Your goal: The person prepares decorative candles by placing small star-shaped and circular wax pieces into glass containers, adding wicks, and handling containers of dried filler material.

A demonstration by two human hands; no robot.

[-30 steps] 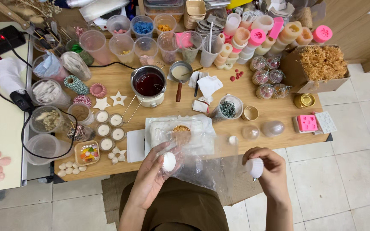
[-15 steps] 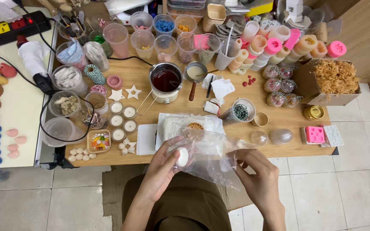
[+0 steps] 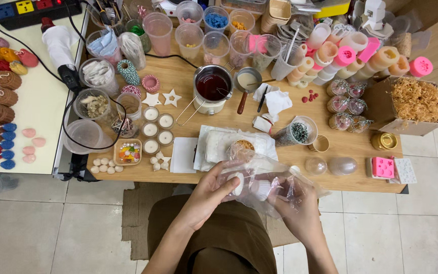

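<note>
While the left hand (image 3: 206, 195) pinches a white round candle (image 3: 238, 183) inside the clear plastic bag (image 3: 267, 182), closed right hand (image 3: 297, 210) gripping the bag below the tabletop (image 3: 188, 81) edge, bagging appears underway; seating it calls for steadiness.

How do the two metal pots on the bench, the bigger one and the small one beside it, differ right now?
The bigger pot holds dark red liquid; the small pot holds pale cream liquid. The bigger pot is wider, with thin wire handles; the small pot has one straight dark handle pointing toward the person. Both are round, metal, uncovered and stand upright, side by side, on the wooden table.
</note>
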